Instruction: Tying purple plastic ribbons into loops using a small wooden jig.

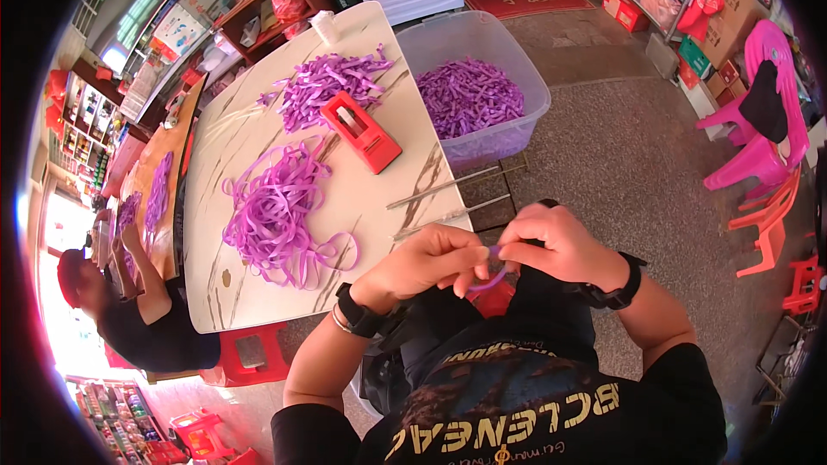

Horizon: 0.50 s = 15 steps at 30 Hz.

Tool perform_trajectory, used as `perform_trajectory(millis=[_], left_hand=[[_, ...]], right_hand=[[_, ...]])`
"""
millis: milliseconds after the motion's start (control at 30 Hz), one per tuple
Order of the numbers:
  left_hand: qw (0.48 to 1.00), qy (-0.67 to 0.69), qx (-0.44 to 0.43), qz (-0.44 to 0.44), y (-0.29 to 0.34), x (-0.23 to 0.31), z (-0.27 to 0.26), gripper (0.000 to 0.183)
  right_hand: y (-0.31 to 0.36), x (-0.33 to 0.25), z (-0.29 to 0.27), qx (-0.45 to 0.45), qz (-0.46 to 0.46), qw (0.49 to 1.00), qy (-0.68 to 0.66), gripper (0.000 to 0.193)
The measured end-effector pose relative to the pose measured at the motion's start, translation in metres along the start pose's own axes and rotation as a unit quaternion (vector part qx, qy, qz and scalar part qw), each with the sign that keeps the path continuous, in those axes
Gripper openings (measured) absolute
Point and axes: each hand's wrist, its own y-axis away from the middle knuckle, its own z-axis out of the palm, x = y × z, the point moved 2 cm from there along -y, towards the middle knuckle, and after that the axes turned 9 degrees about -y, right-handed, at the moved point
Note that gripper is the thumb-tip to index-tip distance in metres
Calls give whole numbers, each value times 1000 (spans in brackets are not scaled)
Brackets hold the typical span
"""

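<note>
Over my lap, just past the table's near right corner, my left hand (435, 260) and my right hand (554, 244) pinch a short purple ribbon (489, 280) between them. It curves down in a small loop under the fingertips, and part of it is hidden by the fingers. On the marble-patterned table (379, 198) lies a loose tangle of long purple ribbon (274, 207). Beyond it is a heap of short folded purple ribbon pieces (332, 86). A red tape dispenser (362, 132) sits between the heap and the table's right edge.
A clear plastic tub (538, 95) of purple pieces stands right of the table. Thin metal rods (444, 191) jut over the table edge. At the left a co-worker in black (142, 319) sits at a wooden table. A white roll (325, 27) stands at the far edge; pink chairs (749, 142) are at right.
</note>
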Motion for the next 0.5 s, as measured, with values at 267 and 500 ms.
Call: perform_trajectory(millis=[267, 500], left_hand=[[994, -64, -85, 19, -11, -1, 0, 21], [920, -231, 269, 168, -40, -35, -42, 22]], right_hand=[[19, 4, 4, -38, 210, 931, -295, 21], [31, 13, -28, 249, 168, 930, -212, 23]])
